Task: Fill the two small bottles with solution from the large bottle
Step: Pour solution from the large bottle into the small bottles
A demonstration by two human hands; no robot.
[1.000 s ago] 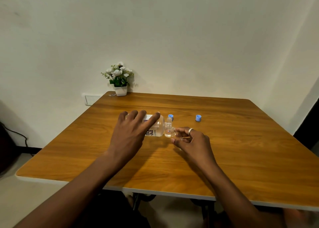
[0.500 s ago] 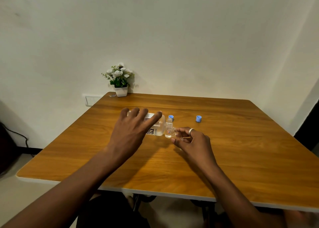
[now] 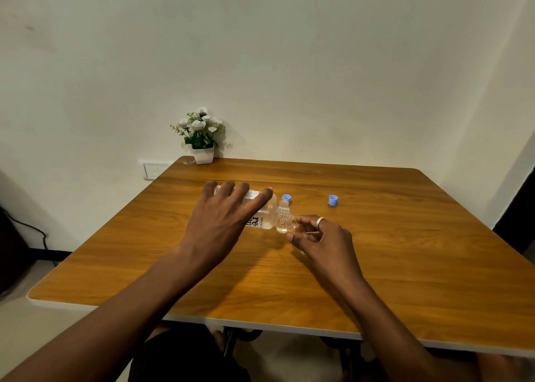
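Note:
The large clear bottle [image 3: 262, 215] with a white label lies tipped on its side above the wooden table [image 3: 405, 266], mouth pointing right. My left hand [image 3: 223, 222] grips it from above, fingers spread over it. A small clear bottle [image 3: 283, 218] with a tiny label stands upright against the large bottle's mouth end. My right hand [image 3: 321, 237], with a ring on one finger, pinches a small clear object [image 3: 296, 227] beside it, apparently the second small bottle. Two blue caps lie on the table, one [image 3: 286, 198] just behind the bottles and the other [image 3: 333, 200] further right.
A white pot of white flowers [image 3: 202, 138] stands at the table's far left corner against the wall. A wall socket [image 3: 155, 169] sits left of the table. The table's near edge [image 3: 260, 325] runs below my forearms.
Almost nothing differs. Both hands hold the same poses and the large bottle stays tipped toward the small bottles.

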